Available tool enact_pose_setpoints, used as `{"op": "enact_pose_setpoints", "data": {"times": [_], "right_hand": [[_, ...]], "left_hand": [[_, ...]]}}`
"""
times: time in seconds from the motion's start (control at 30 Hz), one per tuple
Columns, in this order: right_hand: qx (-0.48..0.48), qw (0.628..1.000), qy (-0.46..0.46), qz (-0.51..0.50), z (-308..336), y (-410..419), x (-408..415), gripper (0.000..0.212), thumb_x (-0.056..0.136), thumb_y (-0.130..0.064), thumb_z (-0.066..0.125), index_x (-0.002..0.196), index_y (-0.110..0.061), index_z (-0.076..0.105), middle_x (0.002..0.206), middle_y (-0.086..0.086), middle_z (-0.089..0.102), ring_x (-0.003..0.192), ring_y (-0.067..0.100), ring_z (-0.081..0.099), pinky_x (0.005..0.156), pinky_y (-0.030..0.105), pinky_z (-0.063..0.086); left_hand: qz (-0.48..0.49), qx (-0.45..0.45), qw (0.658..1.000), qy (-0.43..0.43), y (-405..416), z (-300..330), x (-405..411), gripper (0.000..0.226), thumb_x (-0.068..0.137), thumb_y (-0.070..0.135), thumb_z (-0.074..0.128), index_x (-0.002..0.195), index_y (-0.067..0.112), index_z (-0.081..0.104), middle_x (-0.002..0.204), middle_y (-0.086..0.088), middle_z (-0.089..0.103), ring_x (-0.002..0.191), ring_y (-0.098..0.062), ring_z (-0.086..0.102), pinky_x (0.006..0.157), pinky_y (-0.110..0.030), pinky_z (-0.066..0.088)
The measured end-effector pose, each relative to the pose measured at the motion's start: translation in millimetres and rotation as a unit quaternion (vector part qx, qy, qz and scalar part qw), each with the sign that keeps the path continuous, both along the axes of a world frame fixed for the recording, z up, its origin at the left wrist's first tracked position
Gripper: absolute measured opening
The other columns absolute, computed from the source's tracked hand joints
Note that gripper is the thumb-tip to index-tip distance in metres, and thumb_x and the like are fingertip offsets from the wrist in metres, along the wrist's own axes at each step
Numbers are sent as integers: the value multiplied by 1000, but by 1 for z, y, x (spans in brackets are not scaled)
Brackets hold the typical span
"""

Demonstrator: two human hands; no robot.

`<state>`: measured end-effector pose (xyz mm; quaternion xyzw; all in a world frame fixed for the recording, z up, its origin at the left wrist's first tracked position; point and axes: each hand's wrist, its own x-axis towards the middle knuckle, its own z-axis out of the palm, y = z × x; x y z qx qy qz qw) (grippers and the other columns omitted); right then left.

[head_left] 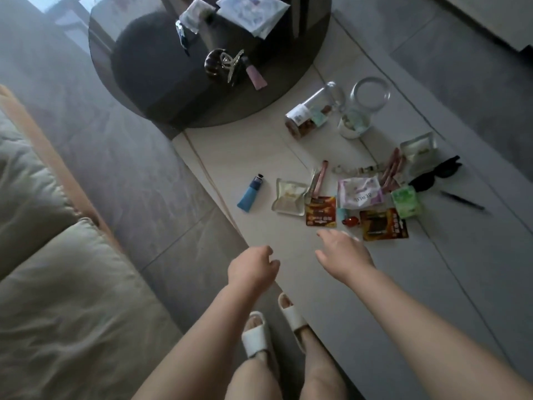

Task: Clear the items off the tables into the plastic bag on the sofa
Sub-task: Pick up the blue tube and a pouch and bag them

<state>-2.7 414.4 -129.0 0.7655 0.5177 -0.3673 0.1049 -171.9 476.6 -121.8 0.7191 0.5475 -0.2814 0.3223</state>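
Observation:
A white low table (pixel 360 284) carries several small items: a blue tube (pixel 250 193), a clear pouch (pixel 290 199), two red battery packs (pixel 321 212) (pixel 385 224), a purple-white packet (pixel 360 192), a green packet (pixel 406 202), black sunglasses (pixel 435 174), a pen (pixel 463 200) and two glass jars (pixel 310 115) (pixel 359 111). My right hand (pixel 343 252) hovers over the table's near part, fingers spread, just short of the battery packs. My left hand (pixel 252 268) hangs beside it, fingers loosely curled, empty. The plastic bag is not in view.
A round dark glass table (pixel 150 82) behind holds hair claws (pixel 222 64), a pink tube (pixel 255 73) and white packets (pixel 251 10). The beige sofa (pixel 57 284) runs along the left. My feet in white slippers (pixel 274 324) stand between sofa and table.

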Motion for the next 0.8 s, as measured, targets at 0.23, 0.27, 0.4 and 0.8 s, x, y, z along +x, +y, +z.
{"op": "enact_pose_setpoints", "data": {"times": [0.23,0.27,0.4,0.8], "right_hand": [[-16,998,-2,-57,-35,58,3,36,95,-32,43,127,-16,43,129,7,51,121,27,46,91,37,42],[-23,997,0,-71,-43,66,0,36,95,-31,43,128,-16,42,129,7,51,121,28,46,91,37,43],[-45,991,-5,-123,-74,101,-9,35,95,-32,44,126,-16,43,129,7,50,121,27,47,90,38,43],[-34,916,-106,-385,-137,160,-35,81,56,-44,86,118,-5,52,108,22,61,91,35,62,69,39,51]], "left_hand": [[-3,38,999,10,87,-44,18,31,94,35,50,119,19,57,111,-4,60,95,-20,62,81,-36,57],[-17,45,999,15,100,-52,21,31,94,34,50,119,18,56,110,-4,59,95,-21,61,81,-36,57],[-40,52,997,29,146,-83,33,31,94,26,45,122,14,51,117,-8,54,108,-28,54,84,-37,50],[-111,10,993,28,200,-162,49,39,91,31,54,124,17,38,124,-6,56,113,-28,57,85,-36,48]]}}
